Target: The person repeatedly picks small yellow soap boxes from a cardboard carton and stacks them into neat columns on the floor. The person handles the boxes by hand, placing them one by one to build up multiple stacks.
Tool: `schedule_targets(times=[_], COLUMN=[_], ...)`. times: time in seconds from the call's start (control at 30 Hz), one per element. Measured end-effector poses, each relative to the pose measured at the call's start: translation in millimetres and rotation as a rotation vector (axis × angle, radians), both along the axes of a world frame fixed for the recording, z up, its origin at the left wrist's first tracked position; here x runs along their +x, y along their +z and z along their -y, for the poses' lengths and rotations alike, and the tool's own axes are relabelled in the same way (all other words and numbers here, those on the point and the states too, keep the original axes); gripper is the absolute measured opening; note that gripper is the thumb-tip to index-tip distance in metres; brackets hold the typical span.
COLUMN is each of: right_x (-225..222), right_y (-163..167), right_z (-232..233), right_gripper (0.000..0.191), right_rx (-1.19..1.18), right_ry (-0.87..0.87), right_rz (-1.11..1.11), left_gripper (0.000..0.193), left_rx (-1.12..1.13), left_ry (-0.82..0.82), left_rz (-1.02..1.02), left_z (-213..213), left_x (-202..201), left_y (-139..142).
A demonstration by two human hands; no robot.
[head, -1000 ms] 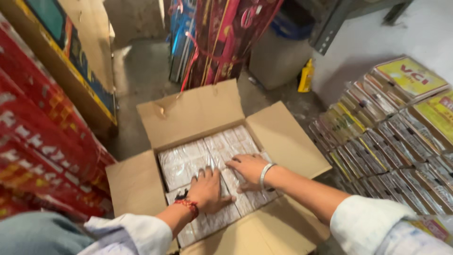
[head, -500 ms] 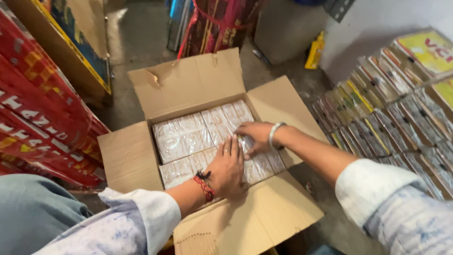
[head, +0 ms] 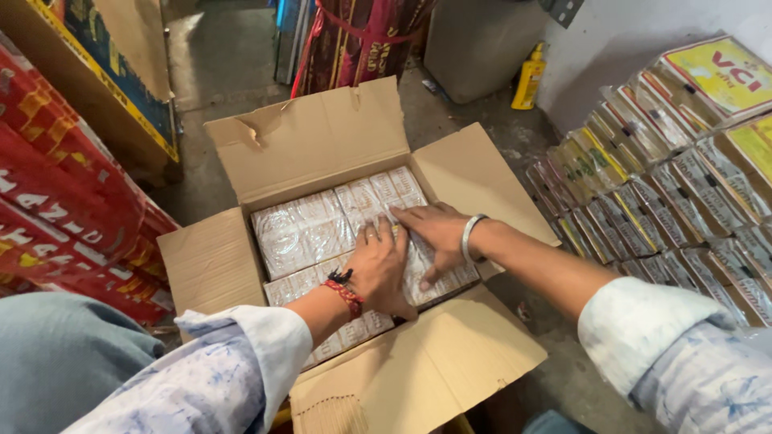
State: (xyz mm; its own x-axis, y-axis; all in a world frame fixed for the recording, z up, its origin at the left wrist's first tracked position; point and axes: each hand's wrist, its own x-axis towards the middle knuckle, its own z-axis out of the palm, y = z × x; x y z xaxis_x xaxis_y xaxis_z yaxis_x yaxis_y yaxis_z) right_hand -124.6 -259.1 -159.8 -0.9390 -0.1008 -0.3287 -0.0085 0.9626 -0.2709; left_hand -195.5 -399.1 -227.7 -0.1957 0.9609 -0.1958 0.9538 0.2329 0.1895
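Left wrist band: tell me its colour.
The band on the left hand is red thread with a black knot; the head view shows it.

Your left hand (head: 379, 269): red thread band at the wrist, with a small dark knot or bead on top. Your right hand (head: 438, 233): plain silver metal bangle, smooth and round. Both sleeves are long, of pale white cloth with a faint blue mottled print, loose at the cuffs. Blue-grey trouser fabric covers your knee at lower left.
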Motion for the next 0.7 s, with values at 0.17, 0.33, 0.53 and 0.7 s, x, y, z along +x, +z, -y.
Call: schedule_targets(times=[0.17,0.33,0.53,0.7], right_x=[12.7,17.3,23.9,21.8], right_y=[-14.3,-28.1,-32.9,-19.0], right_z=[-5.8,-22.9,-44.3,-67.1], right_gripper=[0.155,0.151,0.105,0.056], right_rx=[0.105,0.174,0.066,-0.279], right_ry=[0.017,0.053,0.146,-0.307], right_rz=[-0.014,-0.063,-0.474,-0.399], left_gripper=[0.128,0.139,0.104,0.090], left_rx=[0.038,0.014,-0.090,0.173], left_ry=[0.062,0.120,0.209,0.599], left_rz=[0.121,0.195,0.345,1.115], left_z=[-7.2,-21.5,-45.9,-48.1], left_x=[-16.4,-37.6,-64.1,-84.3], left_y=[1.4,19.4,55.3,64.7])
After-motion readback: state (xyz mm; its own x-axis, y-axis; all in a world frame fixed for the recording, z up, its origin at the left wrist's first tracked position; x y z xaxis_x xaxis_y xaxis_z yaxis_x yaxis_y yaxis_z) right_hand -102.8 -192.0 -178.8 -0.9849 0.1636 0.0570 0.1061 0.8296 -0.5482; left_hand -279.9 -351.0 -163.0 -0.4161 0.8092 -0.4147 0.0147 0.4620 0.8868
